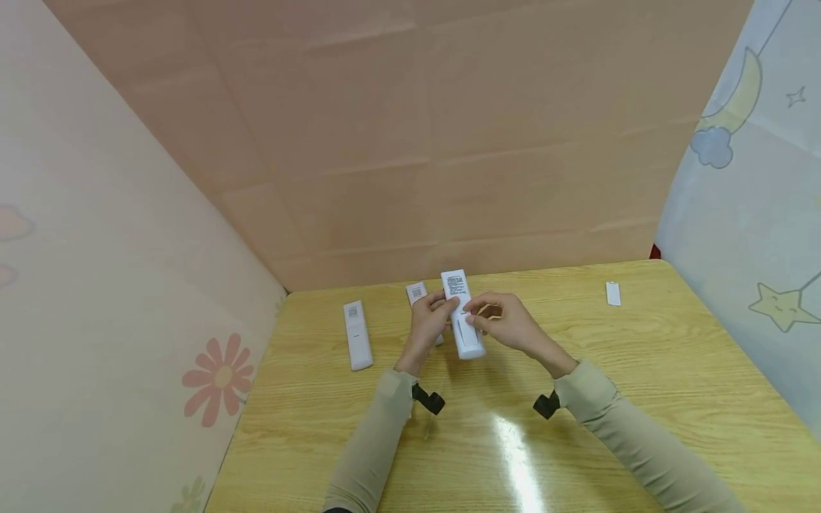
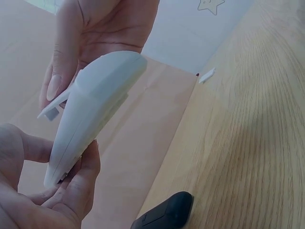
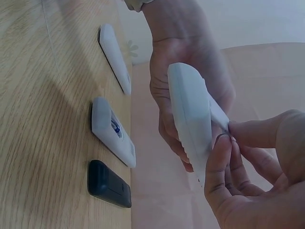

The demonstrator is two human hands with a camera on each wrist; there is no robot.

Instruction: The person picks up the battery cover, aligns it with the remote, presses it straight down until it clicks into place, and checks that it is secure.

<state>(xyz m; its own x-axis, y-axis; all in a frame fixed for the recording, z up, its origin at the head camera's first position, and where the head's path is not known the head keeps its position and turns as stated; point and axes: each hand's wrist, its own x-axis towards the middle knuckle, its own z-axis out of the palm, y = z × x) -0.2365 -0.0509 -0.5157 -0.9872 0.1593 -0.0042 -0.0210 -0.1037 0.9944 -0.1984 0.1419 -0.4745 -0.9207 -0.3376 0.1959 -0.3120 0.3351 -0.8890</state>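
A white remote (image 2: 89,112) is being held up over the table (image 1: 673,370), with the print (image 1: 456,286) on its back facing toward twelve o'clock and its lid (image 3: 218,113) toward six. The lid is being held at a slant: its low end is touching the remote and its other end is sticking up. So this lid seems to be halfway, neither flat nor off; whether it is being put on or taken off cannot be told.

The white remote is being gripped by the left hand (image 1: 425,324), at nine o'clock. The lid's raised end is being pinched by the right hand (image 1: 513,324), at three o'clock.

Just past the left hand, toward ten o'clock, an open remote (image 1: 417,291) is lying partly hidden. Batteries (image 3: 116,125) are showing in it, so it is not yet being covered. Near it, a black thing (image 3: 108,183) is lying.

Farther out, at nine o'clock, a third remote (image 1: 358,336) is lying back up. Its lid seems to be sitting flat, so that one is looking either finished or not begun. Far out at three o'clock, a loose lid (image 1: 613,293) is lying; it may be belonging to the open remote.
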